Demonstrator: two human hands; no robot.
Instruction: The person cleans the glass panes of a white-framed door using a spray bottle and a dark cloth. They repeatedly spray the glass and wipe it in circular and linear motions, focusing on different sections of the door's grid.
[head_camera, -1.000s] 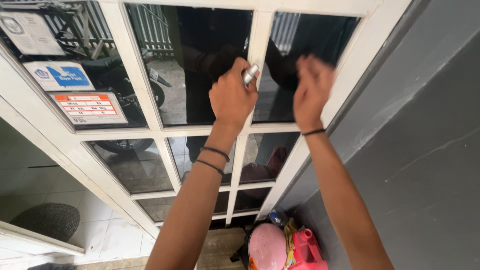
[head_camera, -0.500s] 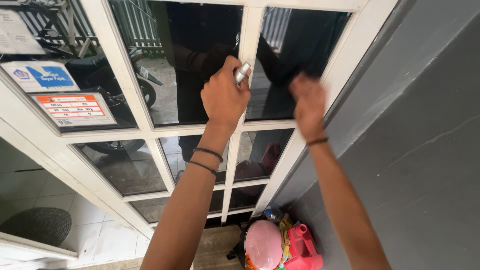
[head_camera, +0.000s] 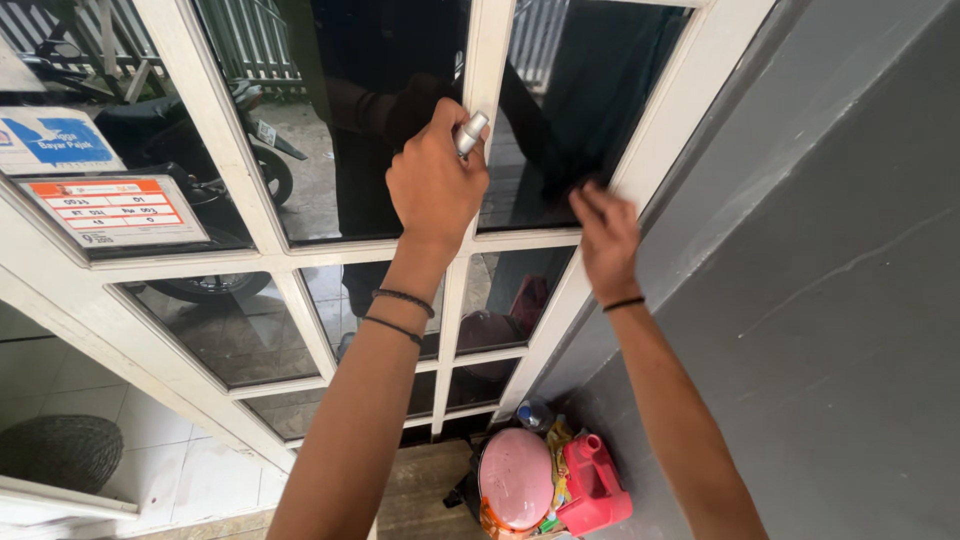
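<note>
Head view, looking at a white-framed window (head_camera: 250, 255) with many small dark glass panes, set beside a grey wall (head_camera: 830, 250).

Left hand (head_camera: 435, 185): raised against the vertical white bar between two upper panes, grip clenched around a small silver cylinder (head_camera: 471, 133), possibly a spray can or bottle top; only its end shows above the knuckles. Two dark bands on that wrist.

Right hand (head_camera: 605, 235): pressed to the lower right corner of the upper right pane (head_camera: 580, 110), fingers bent over something dark at the glass. Could be a cloth; cannot tell against the dark reflection, so whether this grip grasps anything is undecided. One dark band on this wrist.

Progress, judged only from this view: work is on the upper right pane. That pane and its neighbour reflect cleanly, with no visible streaks or wet film. The lower panes (head_camera: 245, 330) look duller and dusty, so they appear untouched. Most of the window seems left.

Surroundings: stickers (head_camera: 115, 210) on the left pane, orange-and-white and blue-and-white. On the floor below, against the wall: a pink round lid (head_camera: 515, 478) and a red plastic jug (head_camera: 592, 490). A woven dark round thing (head_camera: 60, 452) lies on pale tiles at lower left
</note>
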